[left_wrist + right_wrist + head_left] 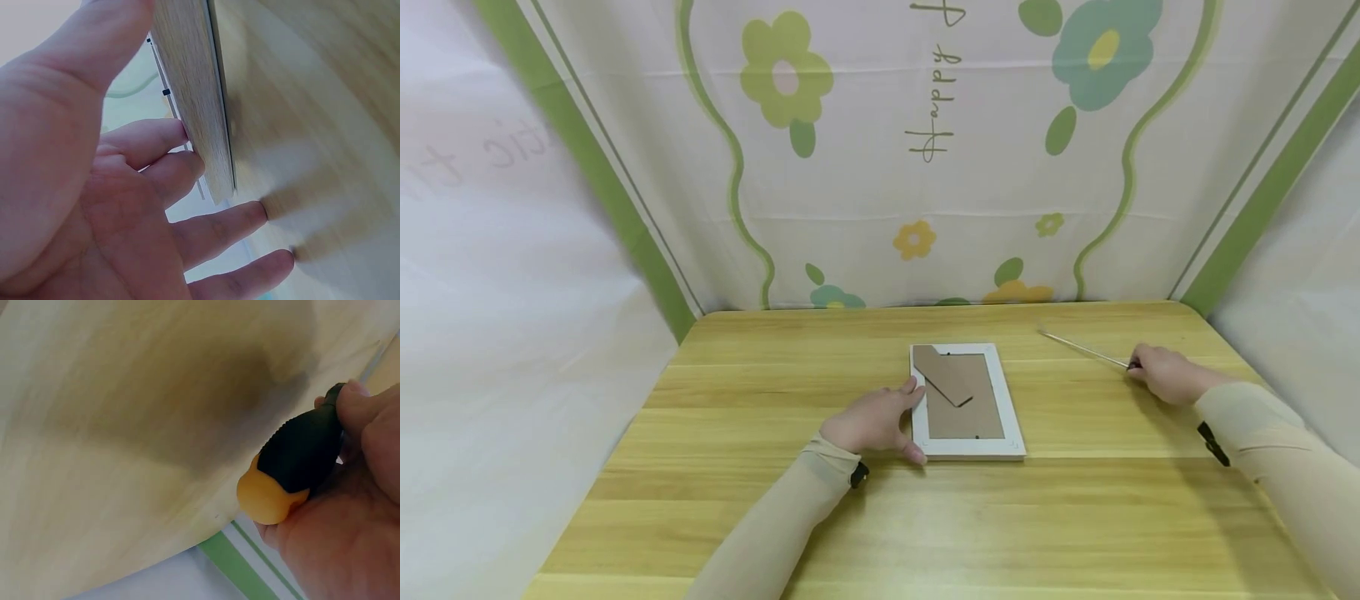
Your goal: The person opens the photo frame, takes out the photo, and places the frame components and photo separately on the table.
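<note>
A picture frame [1011, 417] lies back side up on the table, white-bordered with a brown backing board [981, 421] and a slanted brown stand leg [942, 375]. My left hand [871, 419] rests against its left side, thumb by the near left corner. In the left wrist view, two fingertips [178, 130] touch the frame's wood-grain edge [187, 69], while the other two fingers reach down to the tabletop. At the right, my right hand [1168, 373] grips a screwdriver by its black and yellow handle [303, 450]. The thin metal shaft [1082, 347] points left toward the back of the table.
The wooden table [775, 375] reaches back to a white curtain [850, 183] printed with flowers and lettering. White cloth hangs along both sides, with green stripes [647, 250] near the back corners.
</note>
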{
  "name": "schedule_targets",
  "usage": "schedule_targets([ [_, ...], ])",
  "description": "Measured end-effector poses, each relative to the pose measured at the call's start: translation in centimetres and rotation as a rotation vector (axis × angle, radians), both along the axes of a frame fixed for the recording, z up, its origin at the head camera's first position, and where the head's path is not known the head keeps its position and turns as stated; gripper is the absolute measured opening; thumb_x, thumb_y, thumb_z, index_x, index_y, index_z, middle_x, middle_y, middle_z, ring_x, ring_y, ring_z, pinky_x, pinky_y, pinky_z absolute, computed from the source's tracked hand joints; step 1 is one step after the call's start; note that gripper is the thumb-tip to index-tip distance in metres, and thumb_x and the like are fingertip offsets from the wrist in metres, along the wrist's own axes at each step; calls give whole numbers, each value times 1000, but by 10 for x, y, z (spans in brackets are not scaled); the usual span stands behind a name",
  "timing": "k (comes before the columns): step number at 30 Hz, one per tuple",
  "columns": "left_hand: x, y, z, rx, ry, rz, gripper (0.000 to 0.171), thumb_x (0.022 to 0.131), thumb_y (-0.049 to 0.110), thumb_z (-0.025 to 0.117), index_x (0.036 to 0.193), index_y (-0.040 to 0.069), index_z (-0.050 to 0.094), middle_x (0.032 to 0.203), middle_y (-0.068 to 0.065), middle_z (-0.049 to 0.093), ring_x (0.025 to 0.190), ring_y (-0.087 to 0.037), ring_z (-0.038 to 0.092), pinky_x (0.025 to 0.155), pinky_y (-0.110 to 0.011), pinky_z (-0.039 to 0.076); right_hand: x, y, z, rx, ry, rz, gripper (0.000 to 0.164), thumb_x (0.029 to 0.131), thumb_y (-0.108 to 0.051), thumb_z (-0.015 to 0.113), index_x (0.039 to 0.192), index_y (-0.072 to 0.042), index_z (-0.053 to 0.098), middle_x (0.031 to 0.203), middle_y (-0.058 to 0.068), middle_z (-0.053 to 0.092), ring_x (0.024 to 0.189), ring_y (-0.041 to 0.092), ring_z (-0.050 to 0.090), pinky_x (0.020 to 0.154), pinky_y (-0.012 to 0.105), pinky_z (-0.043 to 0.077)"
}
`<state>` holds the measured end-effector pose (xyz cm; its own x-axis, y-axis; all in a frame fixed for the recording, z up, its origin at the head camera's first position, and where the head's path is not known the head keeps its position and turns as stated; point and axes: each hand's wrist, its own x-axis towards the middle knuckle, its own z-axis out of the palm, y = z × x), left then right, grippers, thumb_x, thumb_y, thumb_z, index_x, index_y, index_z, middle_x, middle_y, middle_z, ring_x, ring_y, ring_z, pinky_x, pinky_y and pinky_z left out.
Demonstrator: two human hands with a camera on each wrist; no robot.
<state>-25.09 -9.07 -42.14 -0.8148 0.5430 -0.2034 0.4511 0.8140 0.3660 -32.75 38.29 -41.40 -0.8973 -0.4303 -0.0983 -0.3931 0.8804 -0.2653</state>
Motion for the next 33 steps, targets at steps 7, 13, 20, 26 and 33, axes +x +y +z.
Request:
schedule_targets([
  [7,1,2,2,-3,3,1,109,72,54,83,157,13,28,163,-6,17,140,-35,36,113,-42,32,-2,6,-5,3,-4,19,8,100,-4,54,98,4,54,90,11,58,81,26,56,70,44,47],
  [13,2,3,6,3,12,-5,109,72,53,83,157,11,29,162,-10,19,140,-36,37,114,-43,31,-5,8,-7,-18,12,42,6,97,0,56,103,2,56,94,13,62,89,34,61,73,48,48],
  [20,4,3,5,19,15,0,108,73,52,83,157,11,29,162,-10,20,139,-38,37,114,-44,30,-2,7,-4,-3,-9,31,17,98,-9,59,109,3,55,95,15,60,86,31,58,72,47,47],
  [26,3,2,3,27,4,-1,108,73,51,83,157,11,28,162,-10,17,139,-39,36,114,-44,30,-2,6,6,15,-84,15,42,99,-28,60,119,8,51,91,14,58,79,25,55,70,45,46],
  [33,2,1,0,27,-7,-10,109,74,52,82,157,11,26,162,-10,16,140,-39,35,114,-43,30,-6,-5,29,28,-59,-1,51,101,-32,59,127,11,51,97,19,61,87,32,61,73,49,50],
])
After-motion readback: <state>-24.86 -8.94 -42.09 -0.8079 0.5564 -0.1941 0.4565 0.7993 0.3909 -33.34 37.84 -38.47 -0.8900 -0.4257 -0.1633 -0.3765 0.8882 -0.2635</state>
